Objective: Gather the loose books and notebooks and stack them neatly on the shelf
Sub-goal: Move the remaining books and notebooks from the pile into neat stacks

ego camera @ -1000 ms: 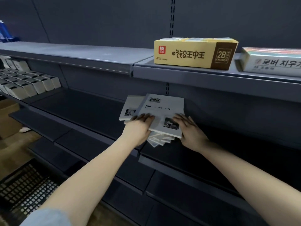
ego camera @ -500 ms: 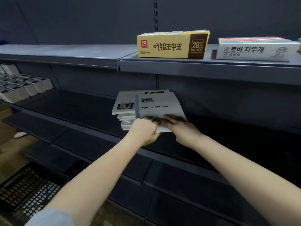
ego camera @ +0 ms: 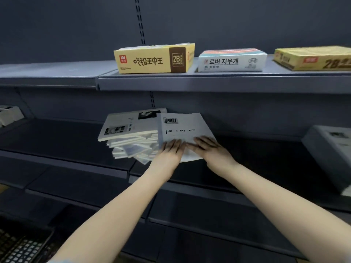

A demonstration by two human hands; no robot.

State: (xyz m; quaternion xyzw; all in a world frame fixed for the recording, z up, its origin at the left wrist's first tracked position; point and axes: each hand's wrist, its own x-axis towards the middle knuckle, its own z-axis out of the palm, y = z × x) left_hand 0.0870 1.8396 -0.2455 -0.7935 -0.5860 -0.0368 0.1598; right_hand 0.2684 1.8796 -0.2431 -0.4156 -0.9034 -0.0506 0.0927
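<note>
1. The left hand (ego camera: 171, 151) and right hand (ego camera: 211, 151) lie side by side, fingers straight and flat, pressing on the near part of the top notebook (ego camera: 181, 128); neither hand curls round anything.
2. That notebook has a pale cover printed "Tim & Me ory", some letters unreadable, with a small dark picture near its far left corner. It lies on the right side of a ragged pile of notebooks (ego camera: 133, 149).
3. The pile rests on the middle shelf (ego camera: 57, 137), by the front edge, where two shelf panels meet. Its edges are fanned out and uneven.
4. A second notebook (ego camera: 127, 124) of the same design tops the pile's left side, turned sideways.
5. On the upper shelf (ego camera: 209, 82) a yellow eraser box (ego camera: 150, 59) reads "2B ERASER" with a red logo at its left end.
6. Just beside it on the right, a white box (ego camera: 230, 60) carries the Korean "로버 지우개".
7. Toward the right edge of that shelf lies another yellow box (ego camera: 313, 58) marked "2B".
8. A grey stack (ego camera: 330, 149) sits at the middle shelf's right end, its print blurred.
</note>
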